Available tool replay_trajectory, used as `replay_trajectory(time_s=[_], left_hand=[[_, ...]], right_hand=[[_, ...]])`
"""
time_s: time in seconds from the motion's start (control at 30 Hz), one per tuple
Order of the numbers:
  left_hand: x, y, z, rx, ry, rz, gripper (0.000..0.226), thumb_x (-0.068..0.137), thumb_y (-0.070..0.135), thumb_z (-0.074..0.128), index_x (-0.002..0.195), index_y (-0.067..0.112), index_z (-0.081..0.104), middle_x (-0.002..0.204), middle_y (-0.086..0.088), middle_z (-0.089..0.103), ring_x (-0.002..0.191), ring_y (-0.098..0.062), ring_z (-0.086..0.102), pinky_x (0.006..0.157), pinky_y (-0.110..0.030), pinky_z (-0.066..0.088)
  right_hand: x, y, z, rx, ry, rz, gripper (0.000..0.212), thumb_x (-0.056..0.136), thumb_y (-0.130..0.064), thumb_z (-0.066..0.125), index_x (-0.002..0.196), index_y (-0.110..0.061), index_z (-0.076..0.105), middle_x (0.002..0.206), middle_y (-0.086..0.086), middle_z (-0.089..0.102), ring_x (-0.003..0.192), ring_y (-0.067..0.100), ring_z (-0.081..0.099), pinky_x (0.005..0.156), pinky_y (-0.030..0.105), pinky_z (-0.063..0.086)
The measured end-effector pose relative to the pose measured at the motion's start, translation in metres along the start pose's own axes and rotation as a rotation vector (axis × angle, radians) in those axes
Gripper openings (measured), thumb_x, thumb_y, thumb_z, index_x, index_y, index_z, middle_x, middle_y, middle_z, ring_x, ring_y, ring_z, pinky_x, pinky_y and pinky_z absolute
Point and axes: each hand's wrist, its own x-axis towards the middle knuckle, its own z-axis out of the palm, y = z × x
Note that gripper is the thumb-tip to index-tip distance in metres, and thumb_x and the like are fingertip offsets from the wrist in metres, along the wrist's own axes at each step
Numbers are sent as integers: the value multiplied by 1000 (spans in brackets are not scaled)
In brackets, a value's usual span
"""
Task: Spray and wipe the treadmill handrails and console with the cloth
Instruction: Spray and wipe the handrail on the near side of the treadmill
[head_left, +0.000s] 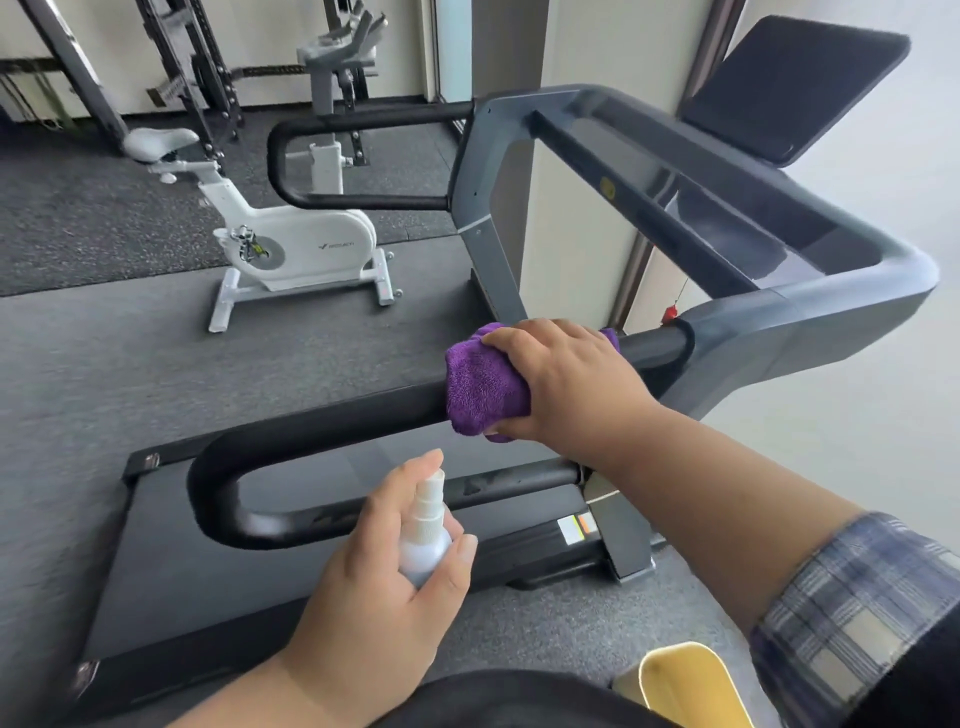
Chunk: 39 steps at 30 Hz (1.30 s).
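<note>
**Near handrail: cloth on the bar, bottle held below**

Nearest: yellow object (680, 680) at bottom edge, can't tell what it is. Plaid sleeve (852, 613) on the right forearm.

Left hand (384, 597) grips a small white spray bottle (426, 535), fingers curled round the body, index fingertip just beside the nozzle top. Bottle sits upright, in front of the lower run of the near handrail (322, 426).

Right hand (561, 379) wraps the purple cloth (483, 384) around the upper run of that handrail, fingers over the top, thumb underneath. Cloth is bunched and touching the bar, closer to the console end than to the U-bend.

Treadmill deck (171, 561) lies below the rail. Console frame (779, 249) is past the right hand, dark screen (795, 88) tilted above it. Far handrail (358, 156) is on the other side.

Further back: white exercise bike (291, 244) on the grey floor (104, 338), rack frame (197, 67) against the wall.
</note>
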Motion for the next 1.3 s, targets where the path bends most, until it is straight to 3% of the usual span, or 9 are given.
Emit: replay_trajectory(time_s=[0.27,0.57,0.8,0.97,1.17,1.3], left_hand=[[17,20,62,40,7,-36,59,83,48,59,130,70,32,97,18,67,80,-9,66,76,-11,48],[13,26,74,89,116,-125,55,83,51,57,127,72,32,96,15,66,85,-11,65,78,-12,47],[-3,23,41,125,151,-149,57,84,50,55,130,73,29,96,17,65,86,-11,65,79,-23,51],[-24,12,-5,118,167,-131,58,87,45,58,132,68,31,97,19,64,87,-9,65,81,-16,48],[-57,-7,-68,142,206,-128,60,85,47,59,130,74,28,102,23,63,91,-6,65,84,-12,45],[-77,-25,-105,139,209,-127,60,85,46,60,132,70,30,101,18,64,89,-9,66,83,-14,47]], right_hand=[[-24,90,-12,16,39,35,91,62,-75,70,136,-25,52,123,0,62,114,29,58,100,48,45],[-14,69,-3,-25,101,-27,82,64,-83,53,125,-28,57,111,-3,64,101,28,61,85,43,48],[11,-10,15,-3,124,-108,80,61,-76,56,123,-24,58,104,1,65,90,31,63,76,42,50],[27,-76,26,-20,87,-121,82,62,-76,70,124,-23,57,105,3,64,92,32,64,78,44,52],[50,-169,34,-45,-19,-178,100,65,-91,51,138,-22,46,122,5,59,105,33,58,85,46,47],[63,-216,41,-121,-40,-192,94,66,-88,56,135,-25,44,123,2,56,106,31,56,82,43,44]])
